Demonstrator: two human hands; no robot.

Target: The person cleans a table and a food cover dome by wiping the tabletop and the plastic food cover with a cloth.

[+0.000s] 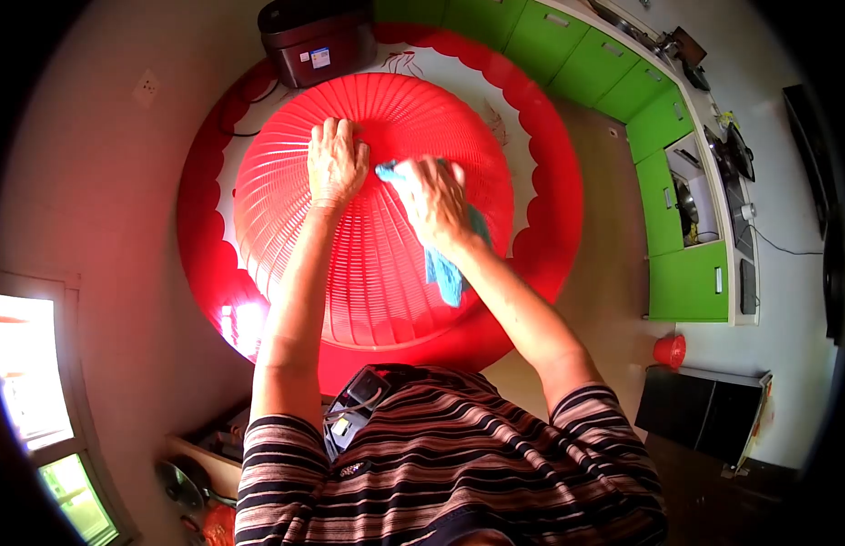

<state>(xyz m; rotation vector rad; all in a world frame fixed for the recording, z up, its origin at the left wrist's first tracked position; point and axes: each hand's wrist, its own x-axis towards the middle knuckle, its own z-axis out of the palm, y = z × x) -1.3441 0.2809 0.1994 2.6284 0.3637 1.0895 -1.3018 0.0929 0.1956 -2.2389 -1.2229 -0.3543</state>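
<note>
A: What's nearest?

B: A dark-and-pink striped shirt (pixel 459 455), cut off by the bottom edge. A small black box (pixel 366 387) sits against it; I can't tell what it is.

A: And the hands?

B: The right hand (pixel 433 198) is blurred, bunched around a soft blue cloth (pixel 448 276). It hides the cloth's middle — both ends poke out. The left hand (pixel 339 162) lies with bent fingers near the top of the big red slatted plastic dome (pixel 377 282); whether it grips anything underneath, I can't tell.

A: Where's the dome?

B: On a round table with a scalloped red border (pixel 561 191), hiding most of the tabletop.

A: Anything crowding it?

B: A glossy dark boxy appliance (pixel 299 32) just behind, on the table's far side — its top meets the frame edge. A thin black cord (pixel 243 135) disappears behind the dome.

A: Any writing?

B: A white-and-blue sticker (pixel 320 57) on the appliance, too small to read.

A: Farther off?

B: Bright green cupboards (pixel 663 200) and a small red bin (pixel 670 350).
</note>
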